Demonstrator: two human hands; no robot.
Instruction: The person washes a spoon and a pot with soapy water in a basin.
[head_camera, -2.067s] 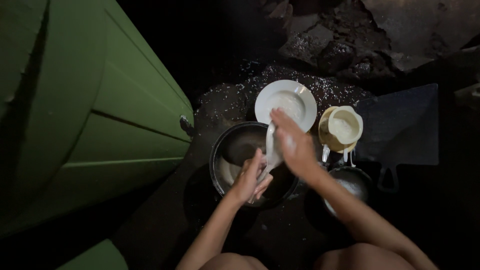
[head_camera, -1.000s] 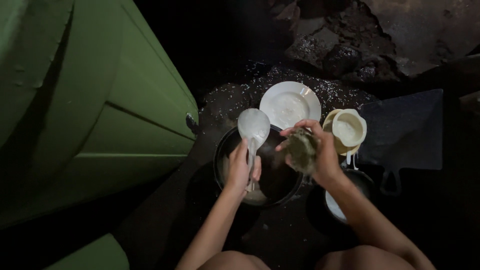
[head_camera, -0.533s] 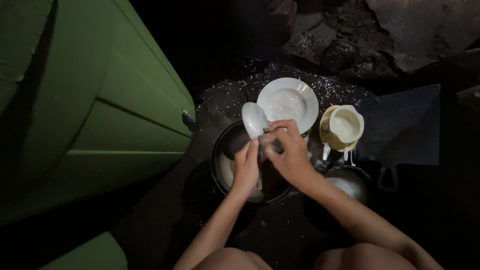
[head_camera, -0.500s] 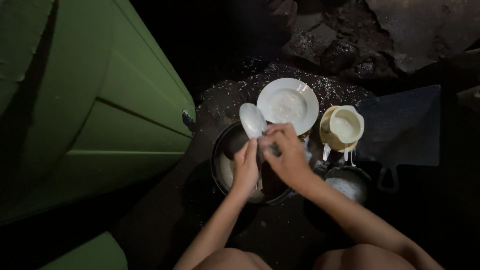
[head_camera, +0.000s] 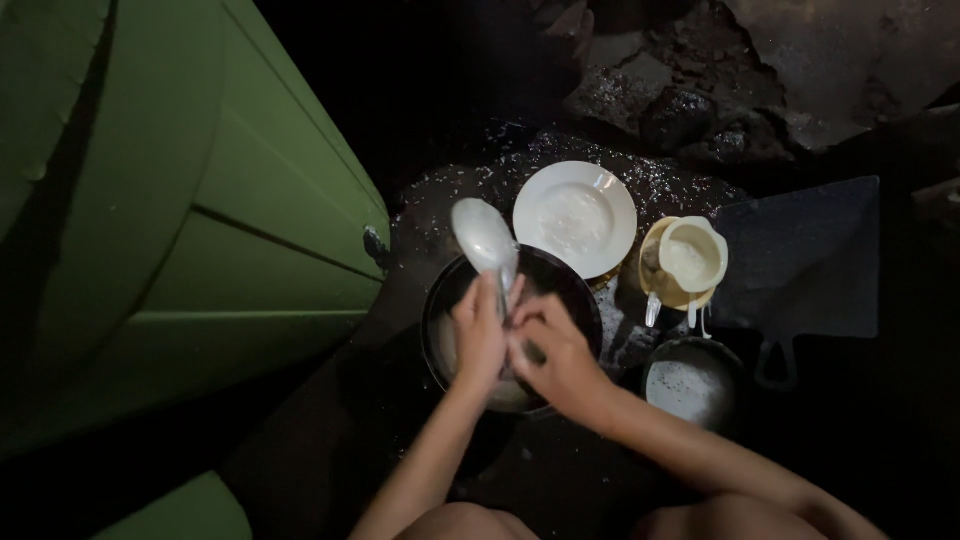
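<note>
Soapy and slick, the ladle (head_camera: 487, 245) stands bowl-up over the dark pot (head_camera: 455, 345), left hand (head_camera: 478, 338) wrapped round its handle, right hand (head_camera: 548, 345) pinching lower. It could slip and knock the white plate (head_camera: 575, 218) beyond.

I see a white spoon (head_camera: 484, 238), a white plate (head_camera: 574, 217) w/ white foam, a black pot (head_camera: 455, 290), a cream cup (head_camera: 692, 256), a big green wall (head_camera: 180, 220) & dark ground w/ white specks.
</note>
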